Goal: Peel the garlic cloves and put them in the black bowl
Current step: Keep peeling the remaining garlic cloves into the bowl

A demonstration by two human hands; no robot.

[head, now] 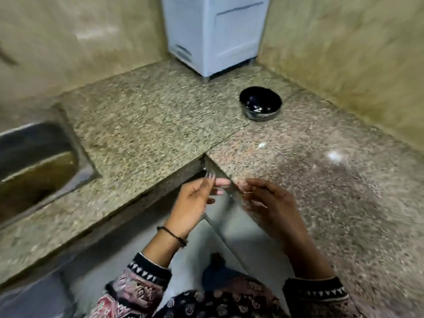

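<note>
The black bowl (260, 104) sits on the granite counter near the back right corner, with a few pale pieces inside it. A small white scrap, maybe garlic skin (261, 146), lies on the counter in front of the bowl. My left hand (199, 203) and my right hand (263, 200) hover close together over the counter's inner corner, well short of the bowl. Both are motion-blurred, with fingers loosely spread. I see no garlic clove in either hand; something thin may sit at my right fingertips, but it is too blurred to tell.
A steel sink (34, 161) is sunk into the counter (149, 125) at the left. A light grey appliance (213, 35) stands in the back corner between tiled walls. The L-shaped counter edge runs under my hands, with floor below.
</note>
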